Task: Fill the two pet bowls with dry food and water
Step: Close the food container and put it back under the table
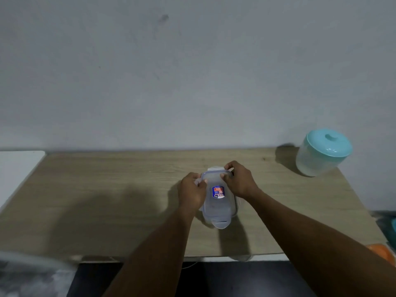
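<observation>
A clear rectangular plastic container (217,205) with a snap-lock lid and a blue and red label stands on the wooden table (111,189), right of its middle. My left hand (191,192) grips the lid's left side near the far corner, fingers curled on a side flap. At the far right corner, my right hand (237,181) pinches the lid's edge. The flap at the near end sticks out flat. What the container holds is unclear through the cloudy lid. No pet bowl shows on the table.
A translucent round tub with a teal lid (323,152) stands at the table's far right corner by the wall. A white surface (15,168) adjoins the table on the left. An orange object (383,252) and a teal one lie low at the right edge.
</observation>
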Available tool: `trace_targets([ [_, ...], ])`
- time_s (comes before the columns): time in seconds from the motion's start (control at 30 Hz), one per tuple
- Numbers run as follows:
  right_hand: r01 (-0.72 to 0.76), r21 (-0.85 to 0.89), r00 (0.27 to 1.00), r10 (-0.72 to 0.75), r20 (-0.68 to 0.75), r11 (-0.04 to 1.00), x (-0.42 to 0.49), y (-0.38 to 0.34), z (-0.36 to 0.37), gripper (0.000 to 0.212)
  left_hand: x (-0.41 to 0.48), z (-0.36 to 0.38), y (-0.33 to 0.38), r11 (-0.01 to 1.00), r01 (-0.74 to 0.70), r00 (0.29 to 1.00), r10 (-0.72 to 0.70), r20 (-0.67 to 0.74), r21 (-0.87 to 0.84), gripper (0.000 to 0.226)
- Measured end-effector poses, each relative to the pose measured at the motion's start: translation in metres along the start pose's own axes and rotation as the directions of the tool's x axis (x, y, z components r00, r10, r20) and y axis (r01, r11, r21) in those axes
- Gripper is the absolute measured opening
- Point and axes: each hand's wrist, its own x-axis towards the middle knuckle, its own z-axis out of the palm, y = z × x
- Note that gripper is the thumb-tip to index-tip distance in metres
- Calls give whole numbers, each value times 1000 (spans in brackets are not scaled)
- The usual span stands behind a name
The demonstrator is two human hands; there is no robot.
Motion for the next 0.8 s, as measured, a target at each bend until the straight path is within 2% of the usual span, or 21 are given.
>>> trace_targets([
  [0.1, 22, -65, 1000, -21, 17, 998, 9, 10, 13, 27, 0, 7, -5, 997, -7, 1000, 9, -16, 82, 23],
  [0.23, 128, -137, 992, -127, 16, 982, 6, 24, 26, 30, -2, 18, -15, 998, -7, 996, 14, -90, 70, 21],
  [0.33, 182, -144, 983, -183, 3, 973, -3, 28, 33, 32, -4, 26, -24, 998, 3, 996, 3, -91, 68, 20],
  [0.6, 151, -7, 986, -151, -71, 989, -17, 36, 50, 31, -10, 33, -34, 998, -40, 999, 42, -31, 48, 33],
  [0.8, 144, -5, 985, -144, -99, 990, -18, 39, 54, 32, -19, 36, -34, 970, -127, 990, 137, -34, 207, 46],
])
